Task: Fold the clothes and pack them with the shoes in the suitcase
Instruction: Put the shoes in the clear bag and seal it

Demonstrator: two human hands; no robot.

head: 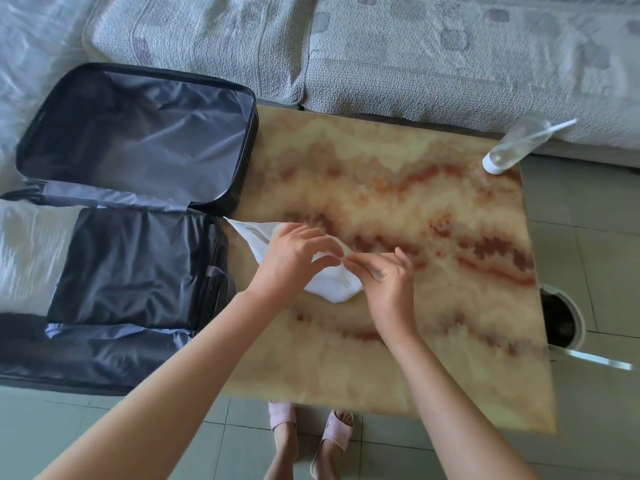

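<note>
White garment (332,287) lies on the tabletop (433,174), left of centre, mostly under and between your hands. Your left hand (294,261) rests over its middle, with thumb and forefinger pinching a raised fold. Your right hand (384,275) pinches the same fold from the opposite side, its other fingers spread; the fingertips of both hands nearly meet.

Long axis is diagonal. The narrow end points to the left edge, just beside the open suitcase (247,157). The bunched, rounded end points to the near edge.

The suitcase overlaps the left edge, both halves lying flat. A clear cup with a straw (509,147) is at the far right corner, well apart. The sofa (415,64) runs along the far edge. Pink slippers (337,429) are on the floor at the near edge.
</note>
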